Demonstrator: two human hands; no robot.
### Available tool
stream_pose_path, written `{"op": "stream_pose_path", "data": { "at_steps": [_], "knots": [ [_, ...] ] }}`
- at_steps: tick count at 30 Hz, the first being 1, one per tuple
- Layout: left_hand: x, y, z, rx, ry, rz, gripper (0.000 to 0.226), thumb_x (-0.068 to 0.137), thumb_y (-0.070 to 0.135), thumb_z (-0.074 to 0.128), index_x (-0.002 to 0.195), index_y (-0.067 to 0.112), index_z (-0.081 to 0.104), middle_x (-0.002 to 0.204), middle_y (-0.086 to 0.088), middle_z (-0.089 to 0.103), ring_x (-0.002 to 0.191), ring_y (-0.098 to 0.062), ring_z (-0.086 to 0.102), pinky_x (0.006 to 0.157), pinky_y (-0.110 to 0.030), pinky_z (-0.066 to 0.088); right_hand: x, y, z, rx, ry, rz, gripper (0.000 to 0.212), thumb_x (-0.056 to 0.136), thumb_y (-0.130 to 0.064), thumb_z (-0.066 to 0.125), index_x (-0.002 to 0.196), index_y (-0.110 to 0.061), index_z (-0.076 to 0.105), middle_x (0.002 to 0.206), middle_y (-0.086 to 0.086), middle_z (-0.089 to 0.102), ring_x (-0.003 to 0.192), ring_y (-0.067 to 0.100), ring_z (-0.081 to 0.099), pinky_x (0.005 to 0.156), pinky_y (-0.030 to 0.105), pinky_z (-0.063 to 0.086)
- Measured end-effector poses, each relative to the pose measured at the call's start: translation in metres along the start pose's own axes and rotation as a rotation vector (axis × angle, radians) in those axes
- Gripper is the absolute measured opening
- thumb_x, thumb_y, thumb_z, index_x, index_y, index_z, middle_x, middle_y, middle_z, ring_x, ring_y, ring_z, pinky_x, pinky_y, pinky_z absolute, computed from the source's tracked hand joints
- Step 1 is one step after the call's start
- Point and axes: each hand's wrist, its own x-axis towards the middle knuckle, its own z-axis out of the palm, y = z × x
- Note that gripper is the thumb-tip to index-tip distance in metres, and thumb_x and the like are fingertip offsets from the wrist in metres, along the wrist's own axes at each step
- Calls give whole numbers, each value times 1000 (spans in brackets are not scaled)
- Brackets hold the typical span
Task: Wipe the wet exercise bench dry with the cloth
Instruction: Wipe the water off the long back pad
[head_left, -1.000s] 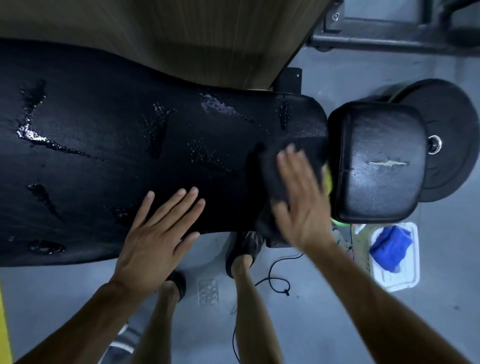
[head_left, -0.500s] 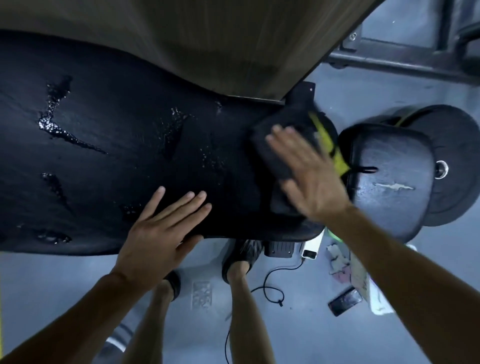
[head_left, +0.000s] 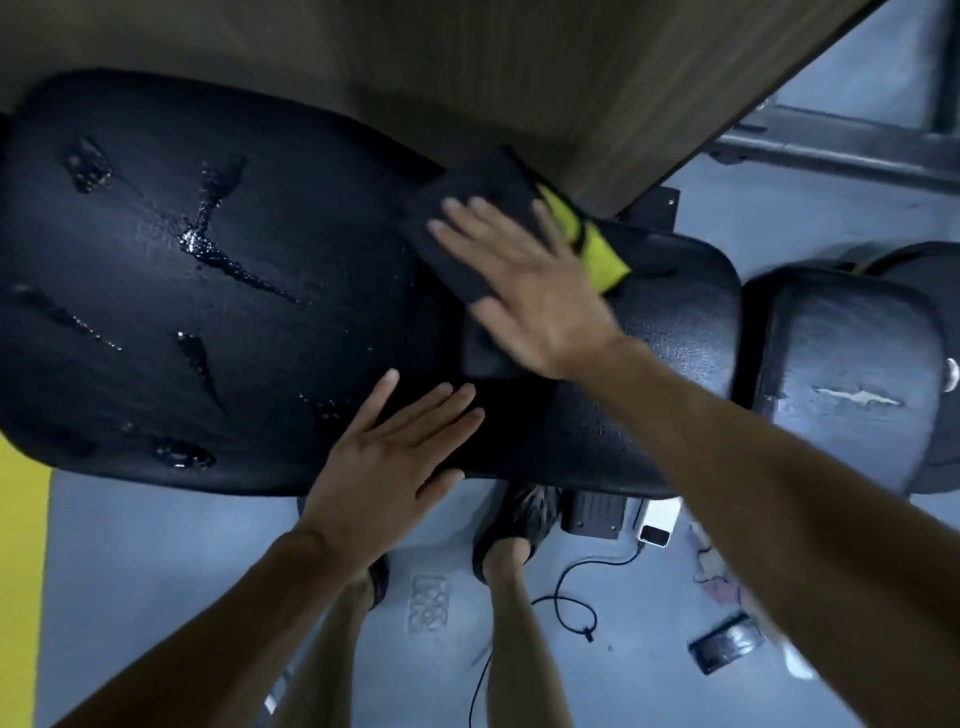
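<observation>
Under our right hand (head_left: 524, 280), fingers spread flat, the dark cloth (head_left: 467, 223) with its yellow edge is pressed against the bench (head_left: 156, 270) near its far side; our left hand (head_left: 395, 457) lies open and flat on the near edge, holding nothing. Past the hands, toward the right end, the padding looks mostly dry. Leftward, several streaks and puddles of water (head_left: 208, 244) remain, so we judge most of the wiping is yet to do

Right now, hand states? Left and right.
Left hand: open, flat on the bench, holding nothing.
Right hand: open, fingers straight, pressing the cloth onto the bench.
</observation>
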Motion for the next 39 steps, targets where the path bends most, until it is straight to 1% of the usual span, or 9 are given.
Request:
{"op": "stream_pose_path", "data": {
  "at_steps": [5, 9, 12, 16, 23, 27, 31, 35, 39],
  "knots": [
    [-3, 1, 1, -16, -8, -11, 54, 96, 35, 60, 147, 21, 46, 159, 5, 34, 146, -10, 32, 117, -53, 27, -73, 62, -25, -11, 164, 412, 68, 94, -34, 37, 161, -23, 27, 170, 1, 22, 157, 17, 14, 123, 60, 10],
    [-2, 1, -4, -36, -8, 5, 54, 92, 28, 66, 143, 19, 50, 157, 3, 39, 145, -12, 35, 119, -53, 24, -80, -18, 16, -48, 294, 638, 68, 96, -37, 38, 162, -20, 26, 170, 4, 18, 158, 21, 11, 124, 61, 4],
    [-1, -1, -13, -45, 24, 34, 45, 85, 12, 71, 129, 19, 62, 143, 3, 57, 139, -12, 45, 119, -51, 24, -111, -78, 41, -30, 79, 325, 72, 94, -38, 39, 162, -19, 24, 171, 3, 14, 158, 21, 9, 123, 64, 6],
    [-10, -19, -27, -74, 102, 47, 40, 83, 0, 65, 121, 14, 68, 132, 0, 66, 131, -15, 54, 115, -53, 32, -141, -11, 5, -202, -221, -41, 93, 75, -36, 51, 162, -27, 22, 171, -3, 16, 158, 17, 14, 123, 62, 13],
    [-54, -58, -45, -121, 167, -113, 40, 92, 6, 53, 132, 9, 62, 145, -2, 54, 137, -16, 47, 116, -51, 31, -87, -73, 44, 0, 412, 873, 77, 86, -36, 37, 160, -20, 30, 170, 2, 22, 158, 20, 13, 123, 63, 6],
    [-71, -73, -51, -131, 168, -203, 42, 94, 8, 50, 136, 8, 57, 149, -3, 49, 140, -17, 43, 117, -50, 29, -61, -173, 78, 4, 98, 409, 78, 89, -37, 40, 162, -19, 22, 171, 2, 12, 159, 20, 7, 123, 64, 5],
    [-79, -88, -56, -130, 166, -253, 45, 95, 12, 48, 139, 8, 54, 151, -4, 46, 143, -19, 38, 119, -49, 26, -90, -98, 42, -194, -224, -161, 95, 73, -33, 52, 163, -26, 19, 171, -5, 12, 158, 14, 9, 125, 59, 12],
    [-85, -104, -55, -95, 168, -267, 46, 95, 12, 49, 140, 6, 52, 152, -7, 46, 143, -23, 39, 119, -49, 26, -118, -26, 5, -111, -106, 283, 98, 73, -28, 50, 163, -29, 13, 171, -2, 14, 158, 18, 9, 121, 65, 18],
    [-91, -114, -52, -28, 135, -254, 47, 94, 13, 49, 141, 7, 52, 152, -7, 45, 142, -24, 41, 118, -50, 28, -97, -86, 50, -50, 308, 824, 83, 80, -28, 42, 161, -19, 27, 170, 1, 19, 158, 20, 12, 122, 64, 11]
  ]
}}
